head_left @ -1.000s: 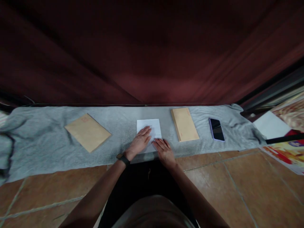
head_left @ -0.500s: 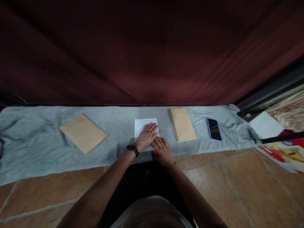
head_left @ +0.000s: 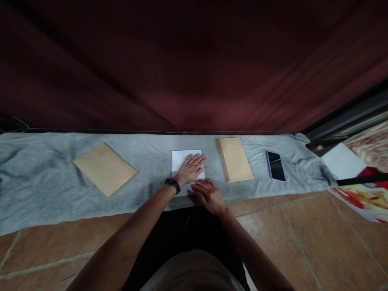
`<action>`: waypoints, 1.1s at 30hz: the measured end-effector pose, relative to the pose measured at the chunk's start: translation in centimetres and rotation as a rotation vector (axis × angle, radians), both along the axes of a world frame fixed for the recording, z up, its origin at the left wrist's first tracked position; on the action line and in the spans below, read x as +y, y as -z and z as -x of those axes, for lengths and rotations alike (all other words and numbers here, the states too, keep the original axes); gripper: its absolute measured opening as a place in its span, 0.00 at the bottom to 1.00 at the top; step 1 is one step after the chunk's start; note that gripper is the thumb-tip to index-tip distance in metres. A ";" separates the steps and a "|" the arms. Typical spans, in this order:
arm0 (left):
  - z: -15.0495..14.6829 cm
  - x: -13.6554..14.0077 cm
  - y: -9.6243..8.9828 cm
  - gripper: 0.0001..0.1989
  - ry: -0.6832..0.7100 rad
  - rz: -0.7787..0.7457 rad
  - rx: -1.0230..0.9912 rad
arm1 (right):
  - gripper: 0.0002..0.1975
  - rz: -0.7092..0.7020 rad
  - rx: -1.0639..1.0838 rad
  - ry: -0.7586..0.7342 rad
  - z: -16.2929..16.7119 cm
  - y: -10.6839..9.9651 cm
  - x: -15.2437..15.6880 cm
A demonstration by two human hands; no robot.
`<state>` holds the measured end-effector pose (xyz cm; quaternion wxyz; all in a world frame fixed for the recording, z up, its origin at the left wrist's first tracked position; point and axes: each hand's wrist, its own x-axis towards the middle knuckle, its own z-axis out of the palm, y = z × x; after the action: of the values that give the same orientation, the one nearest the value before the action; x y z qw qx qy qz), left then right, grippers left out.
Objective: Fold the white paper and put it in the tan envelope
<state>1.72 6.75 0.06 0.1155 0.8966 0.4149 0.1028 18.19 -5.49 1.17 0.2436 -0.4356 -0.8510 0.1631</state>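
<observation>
A white sheet of paper (head_left: 179, 157) lies on the grey cloth straight in front of me. My left hand (head_left: 190, 167), with a black band at the wrist, rests flat across the paper, fingers stretched toward the upper right. At the paper's lower right edge is my right hand (head_left: 209, 195), its fingers extended and lightly bent, touching the sheet. Both hands partly cover the paper. To the right lies a stack of brown envelopes (head_left: 237, 159); to the left, a brown envelope (head_left: 105, 169) lies at a slant.
A phone (head_left: 275, 166) lies on the grey cloth (head_left: 154, 145) at the right. Behind the cloth hangs a dark red drape (head_left: 194, 81). White paper (head_left: 342, 161) and a colourful printed sheet (head_left: 366, 198) are at the far right. Tiled floor (head_left: 273, 238) runs along the front.
My left hand has slid slightly right across the paper, fingers pointing more to the right. My right hand has shifted a little down, apart from the left. The view has shifted slightly.
</observation>
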 end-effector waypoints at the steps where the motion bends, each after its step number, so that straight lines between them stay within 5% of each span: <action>1: 0.0 0.1 0.1 0.27 -0.005 -0.003 0.000 | 0.18 0.002 0.015 0.020 0.0 0.1 0.0; 9: 2.1 1.5 0.2 0.29 -0.098 -0.039 -0.021 | 0.22 -0.007 -0.028 0.024 -0.1 0.4 -0.3; 18: 6.5 -0.3 -0.1 0.31 -0.415 -0.058 -0.033 | 0.19 -0.010 0.055 0.044 -0.2 0.9 -0.3; 24: 3.8 -5.8 -0.2 0.31 -0.452 -0.063 -0.032 | 0.21 0.012 0.234 0.281 2.2 0.5 2.1; 28: 1.1 -8.1 0.3 0.33 -0.340 -0.065 -0.019 | 0.25 0.014 0.079 0.254 4.3 0.2 4.6; 33: 0.7 -8.8 0.3 0.33 -0.396 -0.063 0.038 | 0.27 0.019 -0.136 0.245 4.7 0.9 5.2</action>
<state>1.03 -2.04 -0.28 0.0571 0.8025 0.5818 0.1193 13.50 -0.27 0.24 0.1993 -0.5485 -0.8046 0.1101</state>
